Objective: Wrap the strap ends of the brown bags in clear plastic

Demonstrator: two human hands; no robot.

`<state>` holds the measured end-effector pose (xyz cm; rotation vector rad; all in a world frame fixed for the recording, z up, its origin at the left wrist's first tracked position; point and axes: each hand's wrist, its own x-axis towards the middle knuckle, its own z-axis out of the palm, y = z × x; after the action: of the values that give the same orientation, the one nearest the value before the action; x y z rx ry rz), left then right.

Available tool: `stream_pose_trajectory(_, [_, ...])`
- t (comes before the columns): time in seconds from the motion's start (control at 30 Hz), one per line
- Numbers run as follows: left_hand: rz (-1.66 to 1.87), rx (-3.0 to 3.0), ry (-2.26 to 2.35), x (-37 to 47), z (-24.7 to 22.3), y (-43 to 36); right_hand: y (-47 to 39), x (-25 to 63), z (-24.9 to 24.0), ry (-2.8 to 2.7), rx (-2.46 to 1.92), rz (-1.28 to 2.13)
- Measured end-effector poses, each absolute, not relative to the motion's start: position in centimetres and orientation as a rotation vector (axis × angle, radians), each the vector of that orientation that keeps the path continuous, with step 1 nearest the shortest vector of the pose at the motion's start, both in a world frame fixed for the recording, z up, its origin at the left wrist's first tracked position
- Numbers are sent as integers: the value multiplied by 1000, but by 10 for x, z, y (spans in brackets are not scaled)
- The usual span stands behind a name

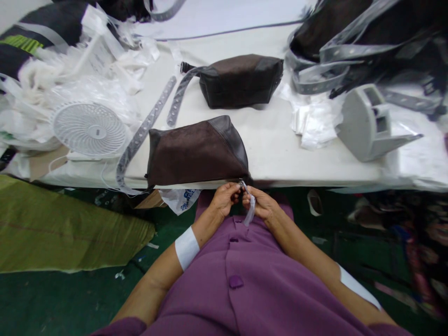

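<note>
A dark brown pouch bag (pixel 196 154) with black leather-like corners lies at the table's front edge. At its near right corner, my left hand (pixel 226 199) pinches a small metal zipper pull (pixel 241 181). My right hand (pixel 261 203) is closed right beside it, its fingertips on a strip of clear plastic film (pixel 249 212) that hangs down from the pull. Fingers hide part of the metal piece. From the bag's left end runs a wrist strap (pixel 133 144) wrapped in clear plastic with pale spots.
Behind lies a second brown and black bag (pixel 241 81). A white fan (pixel 91 129) stands left amid crumpled plastic and white wrapping (pixel 105 60). To the right are a grey tape dispenser (pixel 367 123), small white packets (pixel 317 121) and a pile of dark bags (pixel 385 42).
</note>
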<state>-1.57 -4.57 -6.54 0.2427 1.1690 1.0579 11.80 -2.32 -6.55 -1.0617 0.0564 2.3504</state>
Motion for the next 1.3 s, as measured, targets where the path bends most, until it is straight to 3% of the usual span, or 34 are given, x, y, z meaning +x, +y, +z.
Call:
stream_pose_trajectory(0.47, [1205,487,1437,-9,-54,-45,-31,98,-59,-494,-1361,1826])
stream_pose_trajectory(0.8, [1254,379,1382,1,-44,-49,-32,104,-60,-1452,-1631,949])
stream_pose_trajectory(1.0, [1146,473,1386,-3,-40,-56,-33,107,-64,-1325,-1646,1124])
stream_pose_trajectory(1.3, [1099,1853,1616,-23,-44,-54,-41,101,-58,-1022,-1475,1474])
